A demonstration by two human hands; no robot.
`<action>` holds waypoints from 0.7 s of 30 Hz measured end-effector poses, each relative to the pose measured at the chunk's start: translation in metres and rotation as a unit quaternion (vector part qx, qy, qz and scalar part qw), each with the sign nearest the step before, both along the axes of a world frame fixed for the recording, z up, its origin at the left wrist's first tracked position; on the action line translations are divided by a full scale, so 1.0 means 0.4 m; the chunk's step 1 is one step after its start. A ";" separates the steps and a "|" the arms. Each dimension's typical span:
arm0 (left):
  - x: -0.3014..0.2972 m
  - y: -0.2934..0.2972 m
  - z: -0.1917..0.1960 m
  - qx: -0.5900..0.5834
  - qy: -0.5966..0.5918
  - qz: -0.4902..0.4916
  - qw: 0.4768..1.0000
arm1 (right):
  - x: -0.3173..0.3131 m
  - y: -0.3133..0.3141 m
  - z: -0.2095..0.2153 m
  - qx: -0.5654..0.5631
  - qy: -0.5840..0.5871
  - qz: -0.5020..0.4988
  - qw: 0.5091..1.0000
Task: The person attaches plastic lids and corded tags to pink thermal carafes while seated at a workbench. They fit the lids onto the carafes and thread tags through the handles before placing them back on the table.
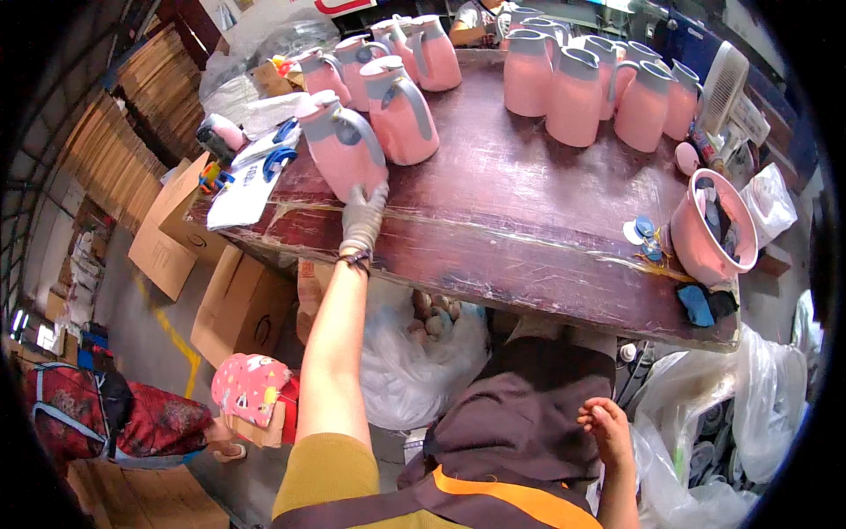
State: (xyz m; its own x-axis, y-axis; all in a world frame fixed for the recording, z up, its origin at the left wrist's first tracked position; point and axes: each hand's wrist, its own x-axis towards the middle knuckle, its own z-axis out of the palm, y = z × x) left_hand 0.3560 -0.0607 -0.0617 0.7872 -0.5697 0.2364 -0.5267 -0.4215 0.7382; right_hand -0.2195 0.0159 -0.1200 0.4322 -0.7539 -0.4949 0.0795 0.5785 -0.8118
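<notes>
My left hand (363,219), in a pale glove, reaches to the table's near edge and is closed at the lower handle end of a pink jug (333,163) with a grey lid and grey handle. That jug leans slightly. Just behind it stands another lidded pink jug (402,123), with several more (436,62) farther back. My right hand (605,425), bare, hangs in front of my dark apron (529,406), loosely curled with the fingers somewhat apart and nothing visible in it.
Several pink jugs without visible lids (573,110) stand at the table's (493,212) far right. A pink bucket (705,238) of dark parts, a blue cloth (695,305) and a fan (727,84) are on the right. Cardboard boxes (238,304) and plastic bags (397,370) lie below. People (480,22) are nearby.
</notes>
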 end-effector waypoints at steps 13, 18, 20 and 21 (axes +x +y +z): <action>-0.395 0.087 -0.175 0.226 -0.294 -0.185 0.910 | 0.025 0.085 -0.013 0.054 0.025 -0.033 0.998; -0.477 0.109 -0.183 0.189 -0.299 -0.265 0.897 | -0.009 0.151 0.003 0.052 -0.028 -0.043 0.997; -0.503 0.125 -0.161 0.159 -0.297 -0.292 0.895 | -0.029 0.171 0.019 0.046 -0.040 -0.044 0.997; -0.493 0.132 -0.168 0.152 -0.289 -0.309 0.893 | -0.037 0.178 0.025 0.040 -0.044 -0.040 0.997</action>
State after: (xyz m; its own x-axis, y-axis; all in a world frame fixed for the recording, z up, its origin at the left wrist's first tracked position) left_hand 0.1587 -0.0079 -0.1288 0.0972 -0.9602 0.2617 -0.9843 -0.0539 0.1679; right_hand -0.2342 0.0872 -0.1101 0.4167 -0.7478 -0.5169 0.1969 0.6293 -0.7518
